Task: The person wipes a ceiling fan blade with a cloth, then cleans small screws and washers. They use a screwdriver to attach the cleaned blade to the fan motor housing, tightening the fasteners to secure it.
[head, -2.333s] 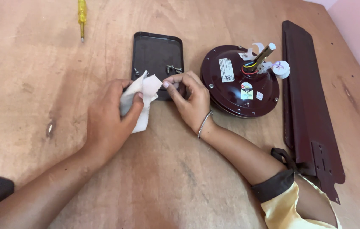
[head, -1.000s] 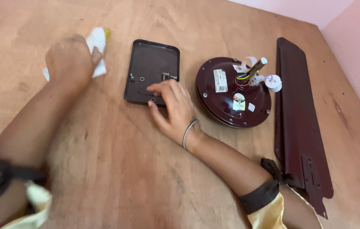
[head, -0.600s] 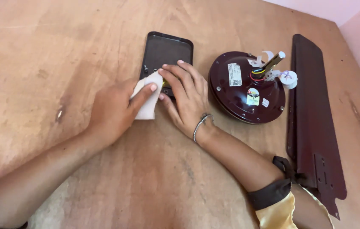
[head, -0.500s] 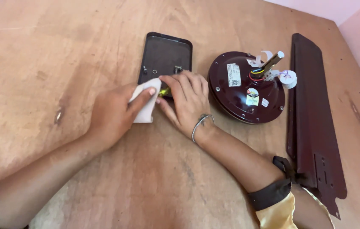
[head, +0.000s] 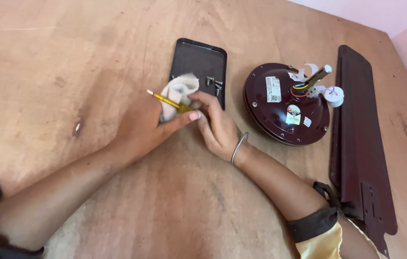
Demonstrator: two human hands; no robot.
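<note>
While bent over the brown wooden table (head: 69,57):
Left hand (head: 141,127): curled shut around a thin yellow screwdriver (head: 167,100) and a small crumpled white cloth (head: 177,91), thumb stretched out to the right.
Screwdriver: held slanted, one end poking up and to the left past the knuckles, the other end tucked between the two hands.
Cloth: bunched on top of the left fingers, lying over the near left edge of the dark flat plate with round corners (head: 198,62).
Right hand (head: 215,122): fingers bent, tips pressing where the screwdriver, the cloth and the near edge of the plate meet; not clear whether holding the screwdriver or only touching; thin silver bangle (head: 238,147) on the wrist.
Plate: flat on the table just past both hands, small metal screws (head: 214,84) lying on it close to the right fingers.
Round dark red fan motor (head: 285,103): right of the plate, near but apart, stickers on top, coloured wires and a metal rod sticking up.
Long dark red fan blade (head: 359,139): flat on the table along the right side, just past the motor.
</note>
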